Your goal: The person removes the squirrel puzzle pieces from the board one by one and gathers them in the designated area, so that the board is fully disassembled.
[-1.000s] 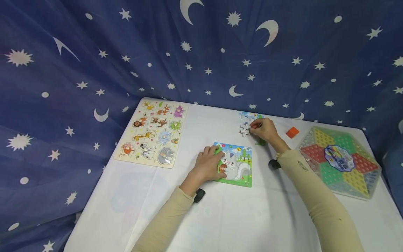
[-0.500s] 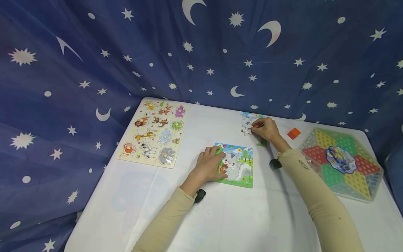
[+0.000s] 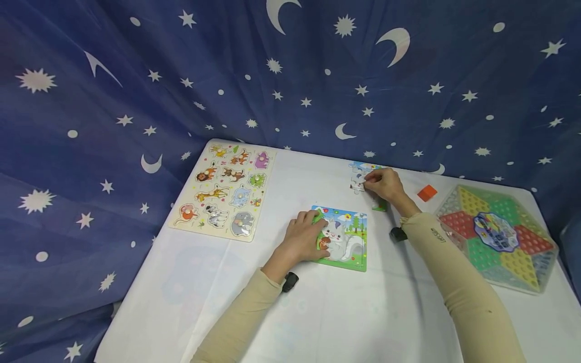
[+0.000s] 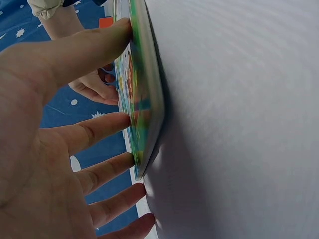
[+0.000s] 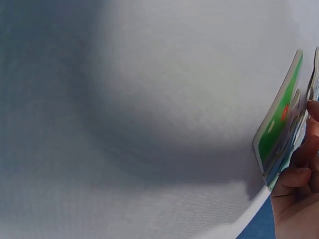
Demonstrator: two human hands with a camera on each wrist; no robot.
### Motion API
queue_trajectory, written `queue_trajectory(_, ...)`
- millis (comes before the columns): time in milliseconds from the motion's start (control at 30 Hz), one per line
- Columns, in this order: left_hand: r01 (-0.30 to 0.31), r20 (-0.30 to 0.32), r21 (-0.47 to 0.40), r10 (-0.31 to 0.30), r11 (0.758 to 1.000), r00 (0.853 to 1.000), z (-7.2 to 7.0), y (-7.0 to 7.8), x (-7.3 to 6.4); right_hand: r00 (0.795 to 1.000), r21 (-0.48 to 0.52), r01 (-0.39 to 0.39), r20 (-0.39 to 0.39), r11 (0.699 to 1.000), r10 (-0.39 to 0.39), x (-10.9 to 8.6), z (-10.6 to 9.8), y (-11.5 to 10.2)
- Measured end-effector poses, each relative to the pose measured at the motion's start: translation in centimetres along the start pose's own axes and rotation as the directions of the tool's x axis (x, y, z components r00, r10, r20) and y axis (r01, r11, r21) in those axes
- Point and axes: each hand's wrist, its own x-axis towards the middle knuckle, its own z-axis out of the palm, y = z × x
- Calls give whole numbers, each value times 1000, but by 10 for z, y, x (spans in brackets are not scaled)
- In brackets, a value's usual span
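Observation:
A square squirrel picture puzzle [image 3: 346,244] with a green and blue border lies on the white table. My left hand [image 3: 301,237] rests over its left edge, fingers spread; the left wrist view shows the thumb and fingertips touching the picture side. Farther back, my right hand [image 3: 385,186] pinches a white-and-grey jigsaw piece [image 3: 356,185] just below a blue row of pieces [image 3: 360,166]. Beneath that hand a green piece [image 3: 379,204] shows partly. In the right wrist view, curled fingers [image 5: 299,177] touch the pieces near a green-faced part [image 5: 279,119]; some contact is cut off by the frame.
A wooden animal knob puzzle [image 3: 222,190] lies at the back left. An orange block [image 3: 427,193] sits right of my right hand. At the right stands a hexagonal game board [image 3: 497,237] in a clear case. A blue star-and-moon curtain [image 3: 254,75] hangs behind the table.
The white-and-grey piece has slid slightly away from me toward the blue row, along with my right fingertips. My left hand stays on the squirrel puzzle. The head view has shifted a little.

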Motion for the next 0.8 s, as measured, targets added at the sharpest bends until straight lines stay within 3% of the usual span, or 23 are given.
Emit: queue_trajectory(800,5,4,7,-5,1000,1000,2,-1,1,1000,0,-22,10,1000,22,4,1,1)
